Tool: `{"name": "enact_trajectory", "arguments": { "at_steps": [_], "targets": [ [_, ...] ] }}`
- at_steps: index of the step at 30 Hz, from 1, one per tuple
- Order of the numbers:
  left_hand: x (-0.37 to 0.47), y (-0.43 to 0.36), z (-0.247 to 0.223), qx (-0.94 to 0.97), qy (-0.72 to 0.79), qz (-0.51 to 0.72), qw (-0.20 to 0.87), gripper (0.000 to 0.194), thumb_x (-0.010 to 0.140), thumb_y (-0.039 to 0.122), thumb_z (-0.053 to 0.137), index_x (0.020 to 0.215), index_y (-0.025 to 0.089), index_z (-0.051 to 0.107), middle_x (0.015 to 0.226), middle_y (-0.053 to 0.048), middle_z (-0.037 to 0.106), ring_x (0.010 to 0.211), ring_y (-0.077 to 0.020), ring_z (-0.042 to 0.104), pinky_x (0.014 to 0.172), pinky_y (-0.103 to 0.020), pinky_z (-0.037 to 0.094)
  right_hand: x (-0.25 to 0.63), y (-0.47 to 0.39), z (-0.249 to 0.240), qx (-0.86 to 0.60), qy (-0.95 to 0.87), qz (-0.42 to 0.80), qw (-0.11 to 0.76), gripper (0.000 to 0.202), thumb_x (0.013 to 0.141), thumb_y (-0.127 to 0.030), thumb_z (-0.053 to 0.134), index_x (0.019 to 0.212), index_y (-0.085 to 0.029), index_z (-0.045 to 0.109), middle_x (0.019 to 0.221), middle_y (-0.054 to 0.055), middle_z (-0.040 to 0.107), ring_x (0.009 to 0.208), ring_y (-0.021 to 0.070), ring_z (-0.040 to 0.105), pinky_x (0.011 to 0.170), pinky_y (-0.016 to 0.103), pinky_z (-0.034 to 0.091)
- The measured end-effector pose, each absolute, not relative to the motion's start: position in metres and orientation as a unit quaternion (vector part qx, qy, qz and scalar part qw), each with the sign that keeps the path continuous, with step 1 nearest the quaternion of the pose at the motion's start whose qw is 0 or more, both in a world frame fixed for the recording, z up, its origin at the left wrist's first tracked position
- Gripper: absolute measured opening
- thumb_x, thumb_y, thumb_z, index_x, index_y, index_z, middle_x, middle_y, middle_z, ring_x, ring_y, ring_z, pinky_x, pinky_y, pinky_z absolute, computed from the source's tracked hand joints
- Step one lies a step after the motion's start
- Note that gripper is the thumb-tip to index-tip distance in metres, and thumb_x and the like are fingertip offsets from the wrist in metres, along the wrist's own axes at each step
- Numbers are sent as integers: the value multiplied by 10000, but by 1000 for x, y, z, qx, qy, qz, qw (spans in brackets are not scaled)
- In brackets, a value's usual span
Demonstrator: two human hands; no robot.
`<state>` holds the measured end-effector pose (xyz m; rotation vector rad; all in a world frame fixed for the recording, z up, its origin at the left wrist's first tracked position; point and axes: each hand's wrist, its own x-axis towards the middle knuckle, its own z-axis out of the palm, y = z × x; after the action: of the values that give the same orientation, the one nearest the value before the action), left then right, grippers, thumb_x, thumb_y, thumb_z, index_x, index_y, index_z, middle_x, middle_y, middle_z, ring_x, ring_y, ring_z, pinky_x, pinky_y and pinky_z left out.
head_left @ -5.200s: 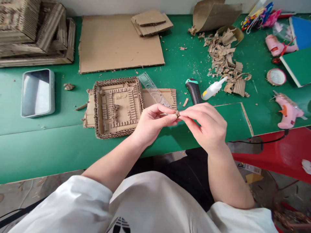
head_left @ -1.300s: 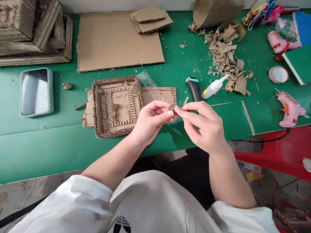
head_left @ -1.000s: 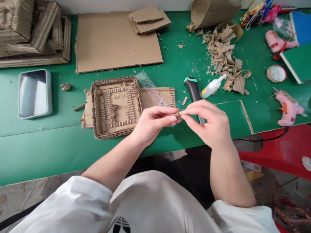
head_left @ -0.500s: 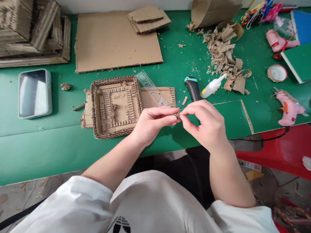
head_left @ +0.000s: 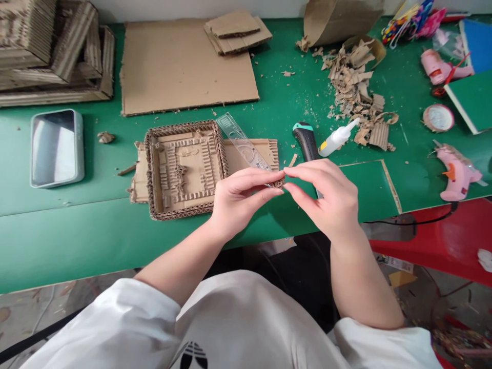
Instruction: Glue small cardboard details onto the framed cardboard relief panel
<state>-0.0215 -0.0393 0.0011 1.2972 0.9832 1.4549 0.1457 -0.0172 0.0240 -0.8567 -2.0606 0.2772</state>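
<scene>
Between the fingertips of both hands is a small piece of corrugated cardboard [head_left: 277,184], mostly covered by the fingers. My left hand [head_left: 240,197] pinches it between thumb and fingers. At its right edge, the thumb and index finger of my right hand [head_left: 326,192] touch it from below and above. To the left lies a square cardboard tray [head_left: 149,171] with a ridged rim and strips glued inside. A clear plastic ruler [head_left: 244,143] rests on a flat cardboard piece [head_left: 269,148] just behind my left hand. Beyond my right hand are a black-handled cutter [head_left: 306,141] and a white glue bottle [head_left: 336,139].
A large cardboard sheet [head_left: 184,72] lies at the back. Cardboard frames [head_left: 73,56] are stacked back left, near a grey-framed device [head_left: 57,148]. Torn scraps [head_left: 351,77] are heaped back right. Pink glue guns [head_left: 455,174] and a tape roll [head_left: 438,117] sit far right.
My left fingers have straightened and now cover more of the small cardboard piece. My right thumb and index finger have spread a little apart at its edge.
</scene>
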Motion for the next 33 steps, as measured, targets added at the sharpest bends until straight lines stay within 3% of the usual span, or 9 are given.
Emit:
{"name": "enact_trajectory", "arguments": {
  "at_steps": [6,14,33],
  "targets": [
    [-21,-41,-1,497,398,601,482,320,673,121,777,950,276,733,876,9,741,786,-119,693,707,-190,571,143,-17,21,-321,-822,92,462,174,803,-121,628,930,-234,662,833,17,703,766,156,648,689,322,549],
    [-19,-42,1,442,406,602,527,240,653,184,802,878,206,723,877,-23,750,823,-173,717,723,-237,599,141,-19,22,-334,-805,135,472,128,785,-131,649,873,-224,642,809,16,692,755,150,643,695,315,545],
    [-18,-40,-1,430,384,617,536,237,650,132,795,848,252,746,844,5,749,763,-127,702,714,-214,585,137,-18,19,-342,-792,148,483,150,799,-126,628,908,-228,648,828,8,698,765,140,648,714,299,547]
  ]
}}
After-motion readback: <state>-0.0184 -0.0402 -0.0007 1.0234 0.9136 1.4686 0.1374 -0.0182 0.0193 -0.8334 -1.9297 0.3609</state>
